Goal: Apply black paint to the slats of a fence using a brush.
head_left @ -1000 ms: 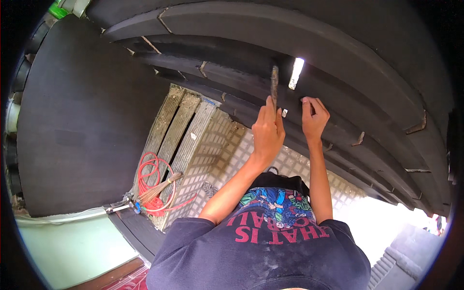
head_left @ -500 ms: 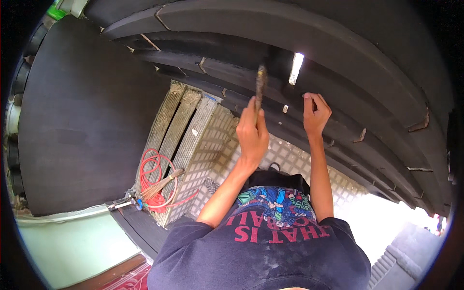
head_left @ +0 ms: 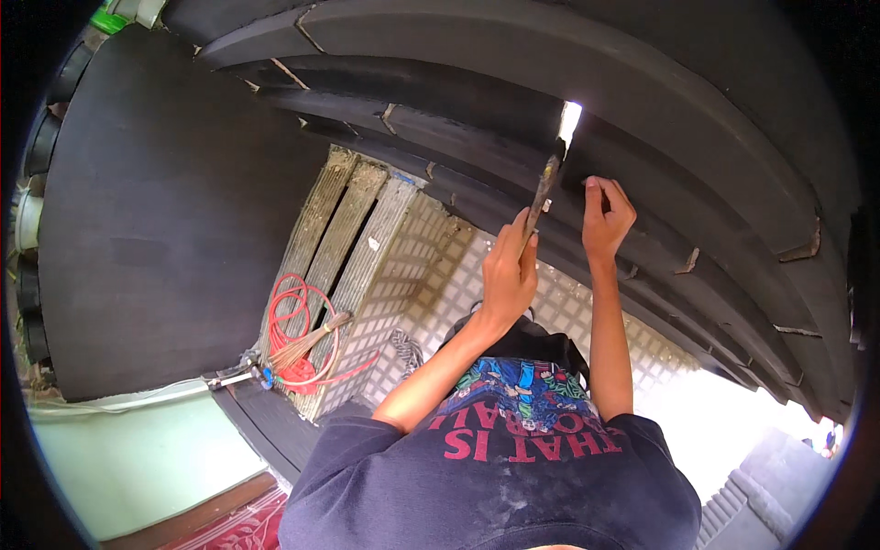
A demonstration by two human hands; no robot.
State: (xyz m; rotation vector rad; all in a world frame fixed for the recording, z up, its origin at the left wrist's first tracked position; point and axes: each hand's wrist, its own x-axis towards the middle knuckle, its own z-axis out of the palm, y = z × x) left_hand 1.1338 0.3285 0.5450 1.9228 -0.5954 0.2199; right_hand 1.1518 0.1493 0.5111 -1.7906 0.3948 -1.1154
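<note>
Gripping a long narrow metal tool (head_left: 543, 200), your left hand (head_left: 507, 270) sits just right of centre, fingers curled shut around the lower end of the shaft with the thumb laid along it. That forearm rises from about 7 o'clock, bare from the elbow, wrist nearly straight. The tool runs up toward 1 o'clock and its tip meets a bright slot (head_left: 569, 122) in the dark curved panels (head_left: 642, 110) overhead; whether the tip sits inside the slot or only against its edge, you cannot tell from this view.

Your right hand (head_left: 605, 218) is just beside the left, at its 2 o'clock side, raised on a forearm that stands almost vertical. Its fingers are bent and pressed to the underside of a dark panel edge near the slot; it holds nothing loose, and how firmly it hooks the edge cannot be made out.

Well apart, toward 8 o'clock, a coiled red hose (head_left: 298, 330) lies on weathered wooden planks (head_left: 344, 238) with a small straw broom (head_left: 307, 341) across it. Pale patterned metal flooring (head_left: 412, 266) shows beneath your arms.
</note>
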